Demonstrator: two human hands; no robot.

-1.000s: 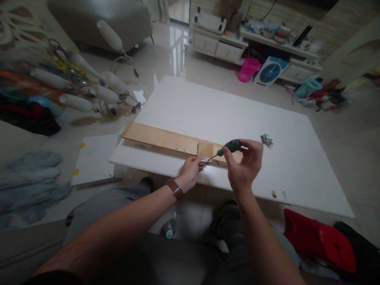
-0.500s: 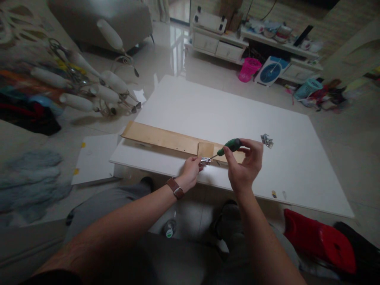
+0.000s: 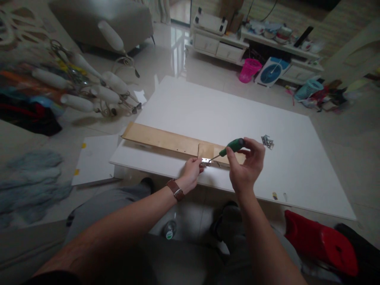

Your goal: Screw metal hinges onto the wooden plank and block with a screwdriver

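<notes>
My left hand (image 3: 192, 171) pinches a small shiny metal bracket (image 3: 206, 161) at the near edge of a long wooden board (image 3: 163, 138). A green-handled screwdriver (image 3: 234, 146) is gripped in my right hand (image 3: 247, 164), thumb on one side and fingers on the other. Its thin shaft slants down to the left, and the tip meets the bracket; whether a screw sits under it is too small to tell. A short wooden piece (image 3: 205, 150) lies on the board just behind the bracket. The board rests on a large white panel (image 3: 231, 107).
Several metal brackets (image 3: 267, 141) lie on the panel at the right. Two small items are near its front edge. A red plastic object (image 3: 320, 241) is at lower right, a bottle (image 3: 169, 229) stands below, and a white metal rack with padded arms (image 3: 103, 93) is at left.
My right hand and the screwdriver handle have shifted very slightly to the right. The tip stays at the bracket, and my left hand keeps its pinch.
</notes>
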